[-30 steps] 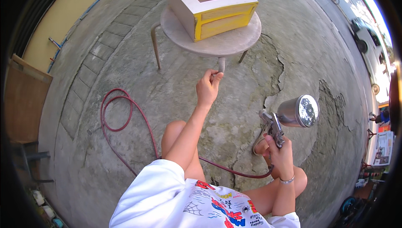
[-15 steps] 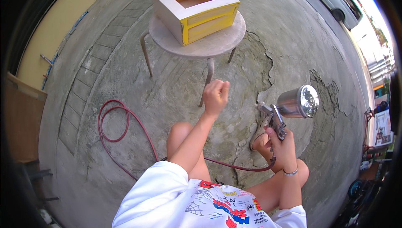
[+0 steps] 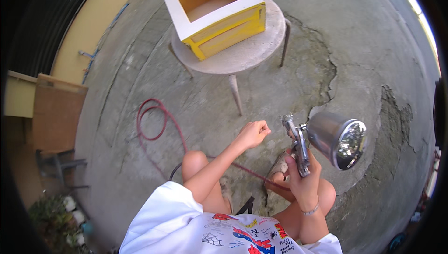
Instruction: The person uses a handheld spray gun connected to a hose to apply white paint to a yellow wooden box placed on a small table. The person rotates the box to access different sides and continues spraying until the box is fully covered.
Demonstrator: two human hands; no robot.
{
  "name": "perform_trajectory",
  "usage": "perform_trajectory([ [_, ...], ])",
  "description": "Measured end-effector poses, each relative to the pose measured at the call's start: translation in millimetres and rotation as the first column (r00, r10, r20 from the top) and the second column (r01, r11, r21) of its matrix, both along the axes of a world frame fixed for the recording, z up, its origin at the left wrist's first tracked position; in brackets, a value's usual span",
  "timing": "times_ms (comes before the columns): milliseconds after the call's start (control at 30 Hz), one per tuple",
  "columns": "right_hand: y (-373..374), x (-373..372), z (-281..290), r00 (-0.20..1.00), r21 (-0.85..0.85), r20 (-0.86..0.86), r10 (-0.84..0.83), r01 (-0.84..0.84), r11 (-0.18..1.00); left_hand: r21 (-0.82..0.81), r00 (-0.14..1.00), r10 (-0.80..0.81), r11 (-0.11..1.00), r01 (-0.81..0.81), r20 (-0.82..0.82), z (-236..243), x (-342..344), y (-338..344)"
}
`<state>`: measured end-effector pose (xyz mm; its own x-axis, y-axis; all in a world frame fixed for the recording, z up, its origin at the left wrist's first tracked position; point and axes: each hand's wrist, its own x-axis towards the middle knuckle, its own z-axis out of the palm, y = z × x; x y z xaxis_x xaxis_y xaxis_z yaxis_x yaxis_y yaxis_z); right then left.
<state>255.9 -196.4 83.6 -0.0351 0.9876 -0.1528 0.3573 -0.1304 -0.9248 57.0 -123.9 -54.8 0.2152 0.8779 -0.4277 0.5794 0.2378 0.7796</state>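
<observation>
Silver spray gun (image 3: pixel 326 135), right of centre: your right hand (image 3: pixel 305 179) has its fingers wrapped around it. Your left hand (image 3: pixel 253 134) hovers near the middle of the frame, fingers curled closed. Upper centre, a yellow-and-white box (image 3: pixel 214 18) sits on a round stool (image 3: pixel 245 57); left of centre, red hose (image 3: pixel 179 130) loops over the floor (image 3: pixel 116 165).

The box (image 3: pixel 227 32) shows a white frame, an orange-brown inside and a yellow side patched with tan. The stool (image 3: pixel 262 45) is pale grey, the spray gun (image 3: pixel 298 143) silver, the hose (image 3: pixel 138 122) dark red. The white shirt (image 3: pixel 186 221) bears a web pattern and red, blue and yellow print.
</observation>
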Motion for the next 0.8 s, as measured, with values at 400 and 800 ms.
perform_trajectory([
  [400, 29.3, 3.7, 47.6, 0.958, 0.148, 0.190, 0.216, -0.245, 0.958, -0.264, 0.862, 0.301, 0.865, -0.427, -0.409, 178.8, -197.9, -157.1],
  [800, 18.5, 23.0, 205.2, 0.847, -0.184, 0.028, 0.531, -0.518, 0.836, -0.238, 0.337, 0.728, 0.241, -0.941, -0.597, 446.8, -79.0, -535.6],
])
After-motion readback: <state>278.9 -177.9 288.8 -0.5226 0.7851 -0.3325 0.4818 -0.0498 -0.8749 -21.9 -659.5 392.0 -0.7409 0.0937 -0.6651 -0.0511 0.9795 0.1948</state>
